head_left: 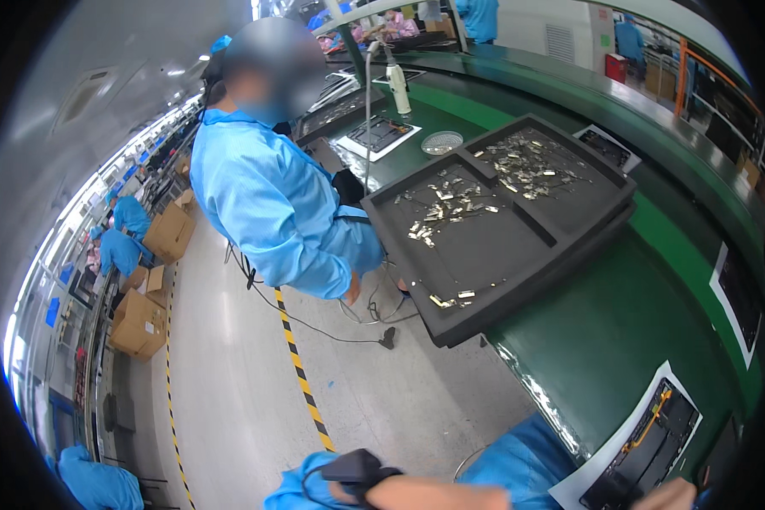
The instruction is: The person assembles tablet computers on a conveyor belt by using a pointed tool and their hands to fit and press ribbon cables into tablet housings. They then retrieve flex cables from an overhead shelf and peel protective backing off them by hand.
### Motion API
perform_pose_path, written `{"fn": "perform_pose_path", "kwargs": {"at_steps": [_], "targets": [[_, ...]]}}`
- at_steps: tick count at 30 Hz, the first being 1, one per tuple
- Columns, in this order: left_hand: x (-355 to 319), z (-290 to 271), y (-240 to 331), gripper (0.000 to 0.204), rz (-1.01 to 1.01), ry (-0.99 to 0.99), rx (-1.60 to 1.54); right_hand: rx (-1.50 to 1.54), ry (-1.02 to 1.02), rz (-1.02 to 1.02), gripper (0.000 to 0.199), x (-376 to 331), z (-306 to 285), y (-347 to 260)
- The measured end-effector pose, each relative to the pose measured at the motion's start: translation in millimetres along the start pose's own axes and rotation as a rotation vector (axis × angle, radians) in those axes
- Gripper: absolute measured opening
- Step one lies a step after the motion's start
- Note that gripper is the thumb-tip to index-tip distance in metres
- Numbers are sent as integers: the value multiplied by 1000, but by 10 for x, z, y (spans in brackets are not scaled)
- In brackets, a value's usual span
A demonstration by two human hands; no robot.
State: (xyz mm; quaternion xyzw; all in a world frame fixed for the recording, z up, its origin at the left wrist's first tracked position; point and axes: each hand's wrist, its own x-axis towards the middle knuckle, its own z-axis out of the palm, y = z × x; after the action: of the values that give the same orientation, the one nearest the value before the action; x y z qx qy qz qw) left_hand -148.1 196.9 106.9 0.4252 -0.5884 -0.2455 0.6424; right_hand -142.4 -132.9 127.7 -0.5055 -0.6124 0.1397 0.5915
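Observation:
My left hand [450, 493] reaches in at the lower edge, past a black wrist strap [359, 473] and a blue sleeve. It is blurred and partly cut off, so its fingers do not show. At the lower right corner, part of my right hand [671, 496] is beside a flat black device housing [646, 455] with an orange strip. Its fingers are smeared and cropped. That housing lies on a white sheet [580, 486] at the near end of the green bench [603, 331]. Whether either hand touches it, I cannot tell.
A black foam tray [450, 327] holding many small metallic parts with thin wires [450, 204] overhangs the bench edge. A co-worker in blue [272, 195] stands left of it. Beyond are a white handheld tool [397, 85] and a round clear dish [442, 143]. Cables [336, 336] lie on the floor.

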Motion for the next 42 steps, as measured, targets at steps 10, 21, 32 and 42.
{"fn": "perform_pose_path", "kwargs": {"at_steps": [10, 21, 32, 42], "targets": [[223, 248, -1696, 23, -470, -332, -377, 306, 320, 810, 38, -844, 826, 623], [727, -98, -1394, 10, -813, -257, 23, 261, 794, 827, 52, -1445, 1366, -92], [1618, -818, -2135, 26, -660, 272, 948, 105, 859, 747, 46, -1566, 1719, -114], [1965, -905, -2534, 28, -512, 204, 828, 20, 1653, 984, 46, -1363, 806, -454]]}}
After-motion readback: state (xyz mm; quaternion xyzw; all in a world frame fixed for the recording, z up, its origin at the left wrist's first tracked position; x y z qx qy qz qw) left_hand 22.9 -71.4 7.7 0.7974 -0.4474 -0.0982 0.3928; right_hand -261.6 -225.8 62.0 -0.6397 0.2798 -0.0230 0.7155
